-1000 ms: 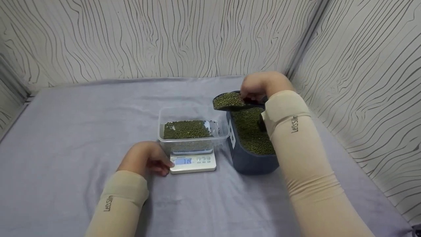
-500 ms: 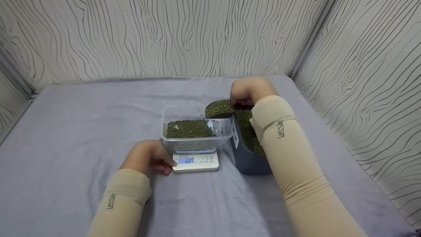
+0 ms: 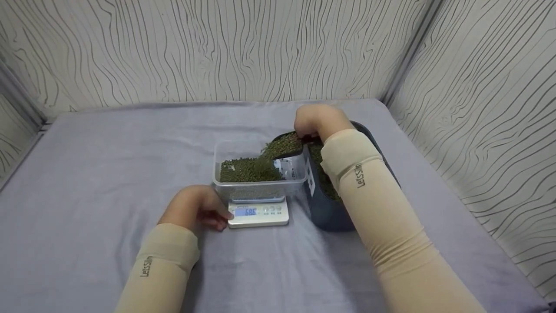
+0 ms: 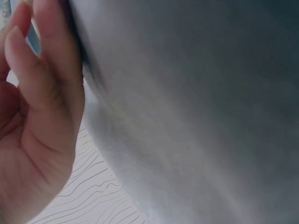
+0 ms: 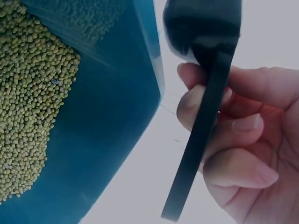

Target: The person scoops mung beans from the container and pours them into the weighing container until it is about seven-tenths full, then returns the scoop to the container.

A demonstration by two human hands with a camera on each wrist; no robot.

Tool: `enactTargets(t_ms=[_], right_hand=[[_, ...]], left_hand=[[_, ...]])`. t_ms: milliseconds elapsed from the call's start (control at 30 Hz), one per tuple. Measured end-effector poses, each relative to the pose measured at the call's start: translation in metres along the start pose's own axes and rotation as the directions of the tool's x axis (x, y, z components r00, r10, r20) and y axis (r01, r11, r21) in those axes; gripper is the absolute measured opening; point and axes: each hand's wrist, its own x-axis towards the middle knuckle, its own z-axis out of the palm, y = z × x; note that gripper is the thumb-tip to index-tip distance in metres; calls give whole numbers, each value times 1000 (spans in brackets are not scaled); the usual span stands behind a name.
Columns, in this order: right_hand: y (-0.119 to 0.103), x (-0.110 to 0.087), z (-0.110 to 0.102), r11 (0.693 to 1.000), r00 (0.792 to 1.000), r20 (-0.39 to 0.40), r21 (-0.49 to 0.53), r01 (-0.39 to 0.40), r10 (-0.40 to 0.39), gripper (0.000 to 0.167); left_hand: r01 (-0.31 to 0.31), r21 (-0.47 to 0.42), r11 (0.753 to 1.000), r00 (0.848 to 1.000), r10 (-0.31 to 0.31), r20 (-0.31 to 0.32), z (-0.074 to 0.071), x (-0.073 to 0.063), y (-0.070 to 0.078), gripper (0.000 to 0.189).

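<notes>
My right hand [image 3: 313, 120] grips the handle of a black scoop [image 5: 194, 135] full of green mung beans [image 3: 284, 145]. The scoop tips over the right half of a clear plastic container [image 3: 260, 184], and beans pour from its lip onto the beans inside. Under the container is a white digital scale [image 3: 259, 220], its lit display reading what looks like 686. With relaxed fingers, my left hand [image 3: 197, 206] rests beside the scale's left edge, the thumb touching its front left corner. The left wrist view shows this hand [image 4: 42, 112] with loosely bent fingers.
A dark blue bin [image 3: 332, 217] with more mung beans stands right of the clear container, partly hidden by my right arm. Grey cloth [image 3: 130, 139] covers the table. Wood-grain patterned walls [image 3: 208, 52] rise behind and at the sides.
My right hand has moved the scoop left from above the bin to over the clear container and tilted it; beans now fall. The display's reading has changed. My left hand stays by the scale.
</notes>
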Motion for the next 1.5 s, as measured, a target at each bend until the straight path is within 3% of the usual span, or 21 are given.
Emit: enactTargets(t_ms=[267,400,733,900,1033,1200,1500], right_hand=[[-13,0,3,990,995,-102,-144,1,-16,24],[-20,1,5,981,989,-145,-193,12,-40,19],[-31,3,10,966,966,-251,-257,-7,-60,15],[-31,2,10,959,956,-279,-282,8,-90,13],[-30,1,10,957,951,-293,-290,15,-104,12],[-29,1,10,950,950,-283,-310,38,-131,12],[-14,0,5,975,960,-243,-199,94,-142,16]], left_hand=[[-15,41,999,1000,16,-21,0,0,0,16],[-11,18,1000,999,11,-36,1,0,-1,16],[-1,-4,1000,1000,1,-21,2,-1,-1,16],[-46,-4,999,999,46,-5,4,-3,-5,17],[-76,11,997,997,76,-2,6,-6,-6,19],[-69,19,997,998,69,-9,8,-11,-5,18],[-58,65,996,998,59,-10,9,-10,-3,16]])
